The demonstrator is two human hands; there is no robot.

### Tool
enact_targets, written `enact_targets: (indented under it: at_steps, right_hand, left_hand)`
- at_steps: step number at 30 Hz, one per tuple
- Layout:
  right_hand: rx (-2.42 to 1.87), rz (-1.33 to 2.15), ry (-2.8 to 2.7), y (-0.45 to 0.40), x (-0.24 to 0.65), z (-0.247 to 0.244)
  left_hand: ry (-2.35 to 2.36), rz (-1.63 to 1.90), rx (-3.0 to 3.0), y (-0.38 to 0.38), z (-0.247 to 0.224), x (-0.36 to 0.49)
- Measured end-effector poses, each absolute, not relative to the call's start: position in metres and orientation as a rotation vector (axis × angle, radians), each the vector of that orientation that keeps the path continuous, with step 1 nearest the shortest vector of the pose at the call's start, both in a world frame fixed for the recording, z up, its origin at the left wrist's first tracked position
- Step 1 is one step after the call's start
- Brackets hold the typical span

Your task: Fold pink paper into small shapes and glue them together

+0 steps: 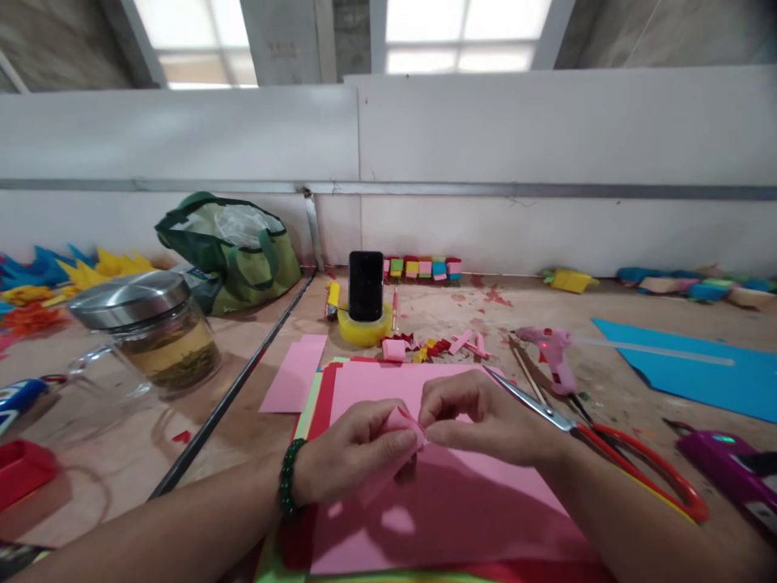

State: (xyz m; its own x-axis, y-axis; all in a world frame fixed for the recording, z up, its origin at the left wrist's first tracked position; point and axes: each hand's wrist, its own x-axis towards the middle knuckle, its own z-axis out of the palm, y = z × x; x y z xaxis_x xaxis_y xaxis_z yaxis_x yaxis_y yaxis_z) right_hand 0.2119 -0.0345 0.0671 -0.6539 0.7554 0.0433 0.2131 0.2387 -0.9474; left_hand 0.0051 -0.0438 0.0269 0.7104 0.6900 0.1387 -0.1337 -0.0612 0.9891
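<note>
Both hands' grip, left hand [349,453] and right hand [486,421], pinching pink paper strip [404,421], scissors [607,441] close beside.

My table [255,421] is carrying stacked paper sheets [449,510] near, a glass jar [151,332] left, red-handled scissors [607,445] and blue paper [698,368] right.

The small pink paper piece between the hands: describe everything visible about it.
The small pink paper piece looks like thin craft paper, folded or creased, though its exact shape is partly hidden. Fingers of the left hand and right hand pinch it from both sides, holding it just above the large pink sheet on the stacked coloured papers.
</note>
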Motion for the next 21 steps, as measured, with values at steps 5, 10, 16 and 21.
enact_targets:
  at_steps: [5, 10, 16, 21]
  right_hand:
    - [-0.904, 1.262, -2.104, -0.038, 0.2105, 0.0703]
    - [-0.826, 1.212, -2.114, -0.038, 0.2123, 0.0703]
    - [-0.807, 1.161, -2.155, -0.0409, 0.2115, 0.0732]
    - [-0.903, 1.045, -2.133, -0.0444, 0.207, 0.0717]
  left_hand:
    - [0.491, 0.761, 1.559, -0.0436, 0.0258, 0.0048]
    - [0.492, 0.751, 1.564, -0.0437, 0.0258, 0.0033]
    - [0.426, 0.746, 1.499, -0.0448, 0.0275, 0.0017]
    - [0.474, 0.774, 1.548, -0.0451, 0.0288, 0.0026]
